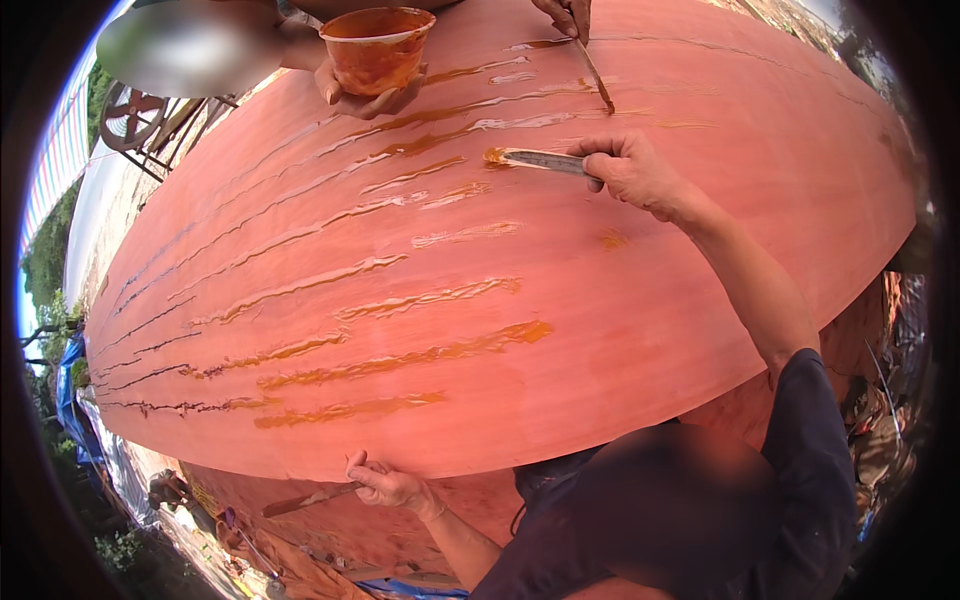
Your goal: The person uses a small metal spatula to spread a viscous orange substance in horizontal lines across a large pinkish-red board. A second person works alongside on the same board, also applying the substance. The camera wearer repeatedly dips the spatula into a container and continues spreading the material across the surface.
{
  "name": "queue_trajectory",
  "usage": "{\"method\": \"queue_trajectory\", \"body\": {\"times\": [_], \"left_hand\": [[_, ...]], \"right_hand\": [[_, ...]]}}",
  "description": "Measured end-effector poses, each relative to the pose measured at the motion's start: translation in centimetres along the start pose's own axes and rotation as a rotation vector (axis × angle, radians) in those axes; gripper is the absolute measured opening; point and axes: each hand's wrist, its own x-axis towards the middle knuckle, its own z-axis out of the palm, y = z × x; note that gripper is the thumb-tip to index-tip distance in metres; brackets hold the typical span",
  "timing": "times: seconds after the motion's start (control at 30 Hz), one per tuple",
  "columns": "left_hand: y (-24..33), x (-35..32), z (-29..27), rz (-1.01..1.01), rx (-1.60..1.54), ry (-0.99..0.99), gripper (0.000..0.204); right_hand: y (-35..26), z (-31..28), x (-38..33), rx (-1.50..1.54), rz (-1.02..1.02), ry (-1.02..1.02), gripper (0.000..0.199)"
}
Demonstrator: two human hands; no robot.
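Curved pink hull [640, 330] ridged with orange putty [430, 352], your right hand [630, 172] clamped on a flat scraper [545, 160] toward its far edge, your left hand [392, 487] around a thin spatula [308, 500] by the near edge

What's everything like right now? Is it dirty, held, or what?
Left hand: holding brown tool
Brown tool: held
Right hand: gripping grey tool
Grey tool: held, orange-tipped
Bowl: held by someone else, smeared orange
Stick: held by someone else
Pink surface: streaked
Paste: in rough streaks
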Motion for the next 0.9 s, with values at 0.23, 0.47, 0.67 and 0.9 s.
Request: {"method": "queue_trajectory", "body": {"times": [0.23,0.47,0.67,0.9], "left_hand": [[-0.7,0.2,0.0,0.042,-0.059,-0.005,0.043],[-0.7,0.1,-0.2,0.035,-0.049,0.0,0.044],[-0.6,-0.1,-0.3,0.039,-0.037,-0.018,0.043],[-0.6,-0.2,-0.3,0.051,-0.031,-0.01,0.043]], "right_hand": [[-0.6,0.3,2.8,-0.071,0.019,0.04,0.033],[-1.2,0.6,4.2,-0.146,0.01,-0.026,0.034],[-1.9,1.3,4.8,-0.168,-0.011,-0.031,0.035],[-3.1,2.3,4.9,-0.192,-0.011,-0.061,0.037]]}}
